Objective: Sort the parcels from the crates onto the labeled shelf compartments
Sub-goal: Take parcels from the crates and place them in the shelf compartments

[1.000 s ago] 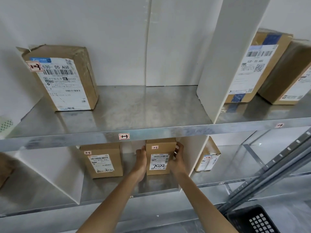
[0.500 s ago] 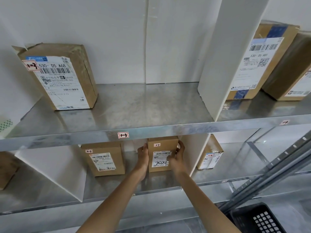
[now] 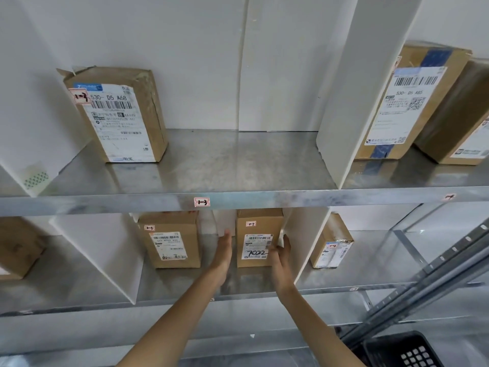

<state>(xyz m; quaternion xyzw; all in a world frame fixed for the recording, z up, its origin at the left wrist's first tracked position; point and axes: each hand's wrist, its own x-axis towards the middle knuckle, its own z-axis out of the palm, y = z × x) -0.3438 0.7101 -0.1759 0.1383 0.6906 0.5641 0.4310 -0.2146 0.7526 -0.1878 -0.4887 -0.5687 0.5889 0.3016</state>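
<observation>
The small parcel, tagged 2-3, is standing upright on the lower shelf, in the compartment beneath the 1-3 label and beside a second 2-3 parcel. The left hand is hovering just left of it with fingers straight and grip apart, not touching. The right hand is lying at its lower right edge, grip likewise apart and holding nothing; contact cannot be told. This placement is judged complete. Other parcels are already sitting in place, among them the 1-3 parcel on the upper shelf. The black crate is showing at lower right with its contents hidden, so the remaining count is unknown.
</observation>
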